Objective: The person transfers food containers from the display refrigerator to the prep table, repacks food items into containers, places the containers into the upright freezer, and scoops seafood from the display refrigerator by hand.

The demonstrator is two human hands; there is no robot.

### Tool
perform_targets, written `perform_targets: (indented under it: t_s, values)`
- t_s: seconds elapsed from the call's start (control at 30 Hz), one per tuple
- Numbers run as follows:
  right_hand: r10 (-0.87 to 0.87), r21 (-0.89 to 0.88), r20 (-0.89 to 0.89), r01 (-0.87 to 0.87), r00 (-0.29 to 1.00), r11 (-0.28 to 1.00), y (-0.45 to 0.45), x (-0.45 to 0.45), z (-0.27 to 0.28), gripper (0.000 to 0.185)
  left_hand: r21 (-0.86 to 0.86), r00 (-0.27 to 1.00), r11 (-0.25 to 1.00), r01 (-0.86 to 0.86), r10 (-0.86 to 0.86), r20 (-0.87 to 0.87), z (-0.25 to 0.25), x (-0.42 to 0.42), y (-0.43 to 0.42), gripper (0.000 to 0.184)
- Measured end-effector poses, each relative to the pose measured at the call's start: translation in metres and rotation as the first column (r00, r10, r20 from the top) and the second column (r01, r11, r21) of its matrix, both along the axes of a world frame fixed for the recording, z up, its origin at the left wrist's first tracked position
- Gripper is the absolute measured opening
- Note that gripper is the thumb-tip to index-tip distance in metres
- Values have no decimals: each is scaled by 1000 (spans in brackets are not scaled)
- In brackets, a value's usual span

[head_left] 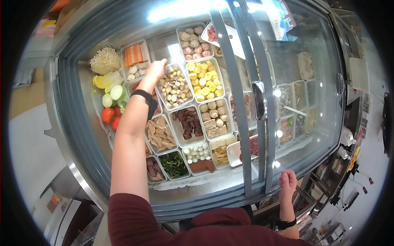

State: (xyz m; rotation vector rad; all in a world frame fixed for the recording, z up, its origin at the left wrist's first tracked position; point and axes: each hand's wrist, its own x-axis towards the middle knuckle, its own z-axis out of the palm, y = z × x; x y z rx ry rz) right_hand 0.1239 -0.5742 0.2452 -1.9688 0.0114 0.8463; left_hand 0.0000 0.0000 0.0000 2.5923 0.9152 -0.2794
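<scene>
Left hand (155, 71): reached down into the display case (176, 210), fingers bunched together at the upper-left corner of a tray (181, 105); I could not tell whether they were clamped on its rim.
Right hand (288, 180): loosely curled, fingertips folded toward the palm, just beyond the case's near edge, well apart from the left.
Tray of brown-and-cream pieces (175, 87): lay slightly skewed under the left hand, beside the yellow pieces (204, 80) and above the dark-red chunks (188, 123).
Wristbands: black, one (146, 99) on each wrist.
Printed packaging (282, 21): stood out at upper right, its lettering too blurred to read.
</scene>
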Motion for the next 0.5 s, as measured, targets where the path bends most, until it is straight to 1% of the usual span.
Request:
perform_targets:
  t_s: [0.07, 0.13, 0.17, 0.2, 0.27, 0.33, 0.37, 0.4, 0.43, 0.47, 0.5]
  values:
    - [49, 5, -75, -49, 996, 999, 43, -2, 13, 13, 112, 999, 993, 44, -41, -24, 33, 3, -5, 24]
    - [222, 107, -298, -199, 929, 974, 89, -16, 20, 16, 222, 995, 971, 94, -95, -7, 76, -10, -3, 20]
    - [352, 130, -333, -327, 875, 936, 113, -23, 20, 17, 265, 993, 957, 121, -121, -17, 96, -21, -6, 17]
    - [475, 160, -358, -448, 804, 880, 137, -31, 18, 19, 226, 996, 971, 81, -85, 7, 122, -31, -10, 17]
    - [575, 271, -376, -507, 727, 818, 172, -51, -1, 32, 128, 998, 992, -2, -5, 56, 168, -52, -25, 16]
    - [474, 319, -400, -365, 784, 874, 201, -73, -34, 47, -51, 986, 997, -58, 65, 154, 193, -75, -40, 12]
    - [422, 345, -425, -288, 801, 893, 212, -79, -49, 51, -148, 975, 986, -77, 106, 195, 200, -85, -49, 11]
    - [367, 363, -452, -208, 813, 908, 220, -83, -63, 54, -323, 965, 943, -83, 157, 210, 201, -94, -61, 14]
    - [309, 376, -480, -125, 821, 918, 223, -87, -68, 59, -488, 953, 869, -82, 211, 215, 198, -99, -74, 18]
    - [342, 416, -504, -124, 793, 901, 219, -88, -64, 58, -637, 941, 768, -70, 262, 213, 193, -103, -85, 22]
    - [376, 454, -523, -123, 765, 882, 211, -85, -56, 57, -742, 934, 670, -38, 289, 213, 189, -106, -93, 23]
